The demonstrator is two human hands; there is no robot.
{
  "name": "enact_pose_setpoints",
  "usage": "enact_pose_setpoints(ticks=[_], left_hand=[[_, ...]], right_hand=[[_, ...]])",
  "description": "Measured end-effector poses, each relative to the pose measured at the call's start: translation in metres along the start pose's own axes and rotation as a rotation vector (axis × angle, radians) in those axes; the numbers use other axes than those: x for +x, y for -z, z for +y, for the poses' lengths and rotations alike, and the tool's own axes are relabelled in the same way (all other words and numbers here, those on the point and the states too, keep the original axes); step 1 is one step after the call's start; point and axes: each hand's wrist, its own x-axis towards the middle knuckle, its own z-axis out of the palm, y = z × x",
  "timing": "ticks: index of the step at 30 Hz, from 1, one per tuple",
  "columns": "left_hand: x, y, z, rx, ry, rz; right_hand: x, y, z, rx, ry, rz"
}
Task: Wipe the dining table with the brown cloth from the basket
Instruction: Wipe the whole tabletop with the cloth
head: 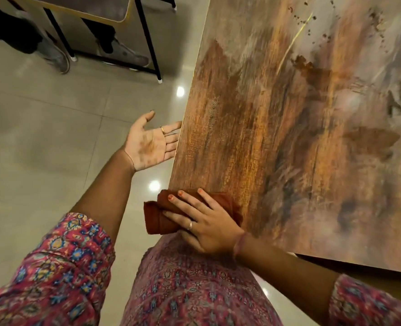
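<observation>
Our right hand (204,222) presses flat on the brown cloth (171,212) at the dining table (277,114) edge; our left hand (150,142) cups wide open beside it. Ahead of the right hand, crumbs (312,20) and smears remain, so we judge wiping is unfinished.

The left hand (147,143) is held palm up with fingers spread, its fingertips reaching under the edge of the dining table (289,114); dark smudges mark the palm and a ring sits on one finger. The left forearm is bare, with a patterned sleeve (53,267) pushed up near the elbow. The right hand (202,222) lies palm down at the table's near corner, fingers splayed flat over the bunched brown cloth (162,217), ring and wrist thread visible.
</observation>
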Motion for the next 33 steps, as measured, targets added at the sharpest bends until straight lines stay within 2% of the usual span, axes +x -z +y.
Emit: enact_pose_setpoints(ticks=[2,3,9,12,15,17,19,21,23,25,27,29,33], left_hand=[[-0.002,0.001,0.004,0.018,0.019,-0.012],[-0.003,0.002,0.004,0.016,0.026,-0.003],[-0.004,0.008,-0.007,-0.001,0.003,0.043],[-0.003,0.009,-0.013,-0.044,-0.029,0.061],[-0.001,0.009,-0.017,-0.058,-0.049,0.082],[0.001,0.009,-0.015,-0.041,-0.061,0.114],[0.005,0.005,-0.01,0.018,-0.082,0.168],[0.011,-0.002,-0.002,0.161,-0.113,0.236],[0.017,-0.013,0.004,0.311,-0.153,0.303],[0.024,-0.024,0.008,0.44,-0.199,0.358],[0.034,-0.033,0.011,0.532,-0.224,0.399],[0.043,-0.046,0.013,0.629,-0.237,0.427],[0.06,-0.072,0.019,0.705,-0.308,0.488]], right_hand=[[0.023,0.019,0.037,-0.006,0.105,-0.076],[0.04,0.031,0.06,-0.02,0.093,-0.096],[0.148,0.101,0.189,-0.062,-0.422,0.092],[0.174,0.103,0.193,-0.031,-0.649,0.189],[0.161,0.077,0.141,-0.017,-0.779,0.295],[0.128,0.049,0.087,0.012,-0.722,0.319],[0.078,0.019,0.029,0.04,-0.5,0.245],[0.021,-0.002,-0.008,0.018,-0.225,0.088],[-0.023,-0.006,0.005,-0.028,-0.045,-0.012],[-0.045,0.006,0.049,-0.068,-0.049,-0.026],[-0.053,0.028,0.102,-0.074,-0.2,0.015],[-0.049,0.054,0.152,-0.046,-0.468,0.117],[0.019,0.081,0.191,0.104,-1.312,0.477]])
